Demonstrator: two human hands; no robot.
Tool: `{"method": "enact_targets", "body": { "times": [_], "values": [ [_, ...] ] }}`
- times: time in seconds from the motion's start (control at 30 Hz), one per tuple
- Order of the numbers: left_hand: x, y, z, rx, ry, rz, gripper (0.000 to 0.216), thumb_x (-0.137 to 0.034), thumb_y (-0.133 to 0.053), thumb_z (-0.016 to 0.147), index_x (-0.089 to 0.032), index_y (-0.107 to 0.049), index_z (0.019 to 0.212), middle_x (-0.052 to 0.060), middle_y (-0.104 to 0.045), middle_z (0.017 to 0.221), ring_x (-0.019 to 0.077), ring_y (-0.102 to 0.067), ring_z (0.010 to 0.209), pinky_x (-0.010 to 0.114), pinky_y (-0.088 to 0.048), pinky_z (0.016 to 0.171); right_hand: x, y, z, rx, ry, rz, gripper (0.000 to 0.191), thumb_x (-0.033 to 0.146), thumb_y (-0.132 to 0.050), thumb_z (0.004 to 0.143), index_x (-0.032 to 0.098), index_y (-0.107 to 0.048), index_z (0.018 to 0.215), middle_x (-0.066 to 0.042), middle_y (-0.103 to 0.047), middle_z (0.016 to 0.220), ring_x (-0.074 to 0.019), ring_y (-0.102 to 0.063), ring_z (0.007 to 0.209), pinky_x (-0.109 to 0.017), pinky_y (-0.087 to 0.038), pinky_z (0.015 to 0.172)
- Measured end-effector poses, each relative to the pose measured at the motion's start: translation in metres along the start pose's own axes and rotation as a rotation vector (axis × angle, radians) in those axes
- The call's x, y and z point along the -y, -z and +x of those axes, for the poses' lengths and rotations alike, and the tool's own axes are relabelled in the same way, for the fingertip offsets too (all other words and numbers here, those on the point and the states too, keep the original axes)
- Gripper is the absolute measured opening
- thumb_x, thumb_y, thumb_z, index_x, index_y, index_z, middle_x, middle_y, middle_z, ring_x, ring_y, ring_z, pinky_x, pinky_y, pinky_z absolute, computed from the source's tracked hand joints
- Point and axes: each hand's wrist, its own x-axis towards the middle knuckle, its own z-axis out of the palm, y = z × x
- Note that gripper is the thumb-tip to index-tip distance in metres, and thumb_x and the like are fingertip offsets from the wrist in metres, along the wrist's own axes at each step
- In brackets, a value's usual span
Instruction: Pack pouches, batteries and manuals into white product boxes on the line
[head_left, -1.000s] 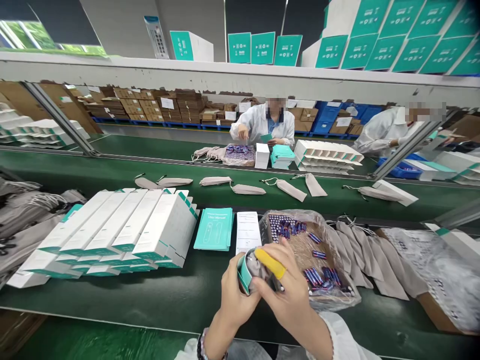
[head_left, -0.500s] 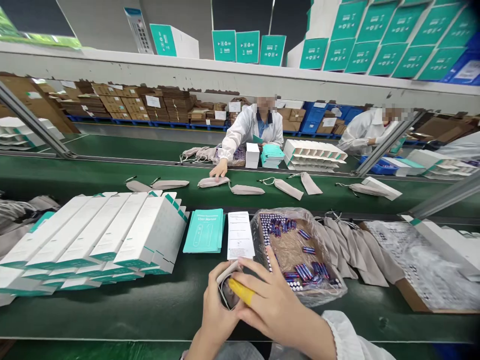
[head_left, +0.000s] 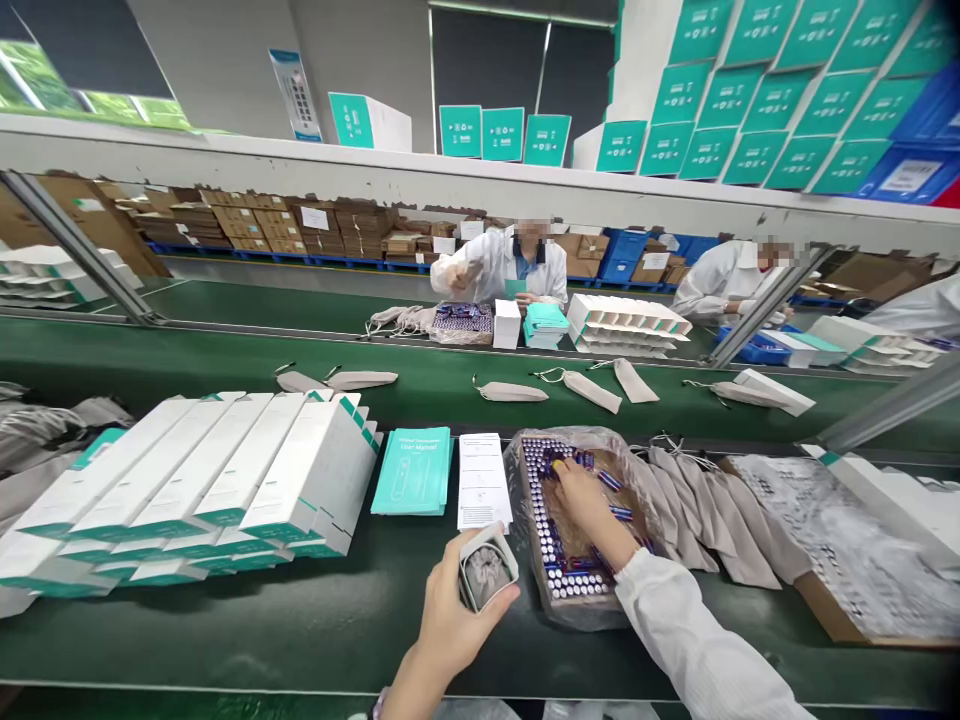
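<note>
My left hand point(head_left: 457, 605) is wrapped round a narrow white box point(head_left: 511, 572), held upright with its open end facing me. A gathered grey drawstring pouch point(head_left: 487, 575) sits inside the box. My right hand point(head_left: 581, 495) reaches down into a carton point(head_left: 559, 606) lined with clear plastic. Its fingers, one wearing a yellow cover, are drawn together on the blue-purple batteries point(head_left: 551, 468) near the far left corner; the fingertips are partly hidden. Many batteries stand on end in rows along the carton's left and near sides, while others lie loose.
Teal user manuals point(head_left: 411, 472) and a white leaflet point(head_left: 482, 480) lie beyond my left hand. White boxes point(head_left: 300, 480) are stacked to the left. Grey pouches point(head_left: 694, 510) lie right of the batteries. More pouches point(head_left: 512, 391) rest on the belt, with a co-worker point(head_left: 499, 265) opposite.
My right hand has left the white box and moved right into the battery carton. My left hand keeps the box. The co-worker's arm has drawn back from the belt, and a pouch there is gone.
</note>
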Motion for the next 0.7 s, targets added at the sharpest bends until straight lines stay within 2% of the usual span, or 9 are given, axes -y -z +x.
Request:
{"method": "enact_targets", "body": {
  "times": [0.13,0.23,0.33,0.4,0.43,0.5,0.57,0.63,0.7],
  "values": [
    [0.002,-0.003,0.008,0.004,-0.018,-0.043,0.057,-0.033,-0.079,0.074,-0.023,-0.053,0.124,0.011,-0.073,0.121,0.0291,-0.070,0.110,0.041,-0.057,0.091,0.009,0.029,-0.013,-0.136,0.005,0.165,0.029,0.030,-0.046,0.101,0.011,-0.067,0.108,-0.012,-0.071,0.105,-0.0272,-0.067,0.103,-0.047,-0.051,0.094],
    [0.005,-0.006,0.011,0.027,-0.003,-0.079,0.058,-0.033,-0.080,0.074,-0.021,-0.050,0.122,0.013,-0.072,0.121,0.0296,-0.069,0.111,0.044,-0.057,0.092,0.042,0.055,-0.042,-0.176,0.094,0.318,0.028,0.031,-0.046,0.100,0.017,-0.067,0.112,-0.011,-0.073,0.108,-0.0261,-0.069,0.100,-0.044,-0.055,0.089],
    [0.005,-0.010,0.013,0.017,-0.027,-0.116,0.059,-0.035,-0.082,0.073,-0.020,-0.051,0.121,0.013,-0.070,0.121,0.0289,-0.069,0.111,0.045,-0.056,0.095,0.084,0.063,-0.078,-0.110,0.454,0.478,0.019,0.024,-0.058,0.095,0.028,-0.069,0.109,-0.004,-0.073,0.104,-0.0248,-0.066,0.100,-0.047,-0.052,0.094],
    [0.002,-0.011,0.014,0.000,-0.046,-0.110,0.059,-0.036,-0.082,0.073,-0.020,-0.053,0.121,0.012,-0.069,0.120,0.0278,-0.069,0.109,0.043,-0.056,0.094,0.106,0.055,-0.096,-0.063,0.660,0.469,0.030,0.015,-0.060,0.092,0.033,-0.068,0.115,-0.002,-0.072,0.101,-0.0247,-0.063,0.101,-0.053,-0.045,0.103],
    [0.001,-0.011,0.013,-0.001,-0.047,-0.103,0.057,-0.036,-0.081,0.074,-0.020,-0.054,0.121,0.012,-0.069,0.120,0.0272,-0.069,0.108,0.042,-0.056,0.093,0.113,0.049,-0.102,-0.076,0.687,0.451,0.035,0.013,-0.059,0.092,0.035,-0.066,0.117,-0.002,-0.071,0.103,-0.0250,-0.061,0.104,-0.056,-0.042,0.106],
    [-0.002,-0.011,0.011,0.020,-0.031,-0.090,0.052,-0.037,-0.078,0.078,-0.021,-0.055,0.121,0.011,-0.069,0.120,0.0269,-0.068,0.110,0.041,-0.056,0.094,0.119,0.034,-0.112,-0.175,0.565,0.477,0.040,0.013,-0.059,0.091,0.037,-0.063,0.122,-0.004,-0.065,0.117,-0.0270,-0.057,0.116,-0.057,-0.040,0.109],
    [-0.004,-0.010,0.007,0.047,0.002,-0.089,0.047,-0.037,-0.072,0.083,-0.021,-0.055,0.124,0.012,-0.067,0.124,0.0275,-0.065,0.114,0.042,-0.053,0.098,0.120,0.021,-0.117,-0.258,0.316,0.593,0.047,0.017,-0.061,0.090,0.034,-0.053,0.133,-0.008,-0.053,0.137,-0.0302,-0.048,0.132,-0.058,-0.038,0.111],
    [-0.006,-0.012,0.000,0.052,0.033,-0.131,0.048,-0.039,-0.067,0.087,-0.021,-0.051,0.129,0.013,-0.064,0.128,0.0288,-0.062,0.119,0.045,-0.050,0.102,0.120,0.014,-0.118,-0.176,0.105,0.767,0.059,0.023,-0.062,0.089,0.032,-0.041,0.144,-0.010,-0.045,0.147,-0.0305,-0.042,0.140,-0.057,-0.036,0.115],
    [-0.009,-0.015,-0.005,0.055,0.025,-0.270,0.056,-0.049,-0.062,0.089,-0.020,-0.046,0.134,0.015,-0.059,0.135,0.0314,-0.058,0.125,0.047,-0.047,0.106,0.122,0.012,-0.116,0.037,0.024,0.975,0.056,0.025,-0.060,0.091,0.030,-0.041,0.143,-0.009,-0.052,0.143,-0.0283,-0.047,0.137,-0.052,-0.039,0.114]
  ]
}}
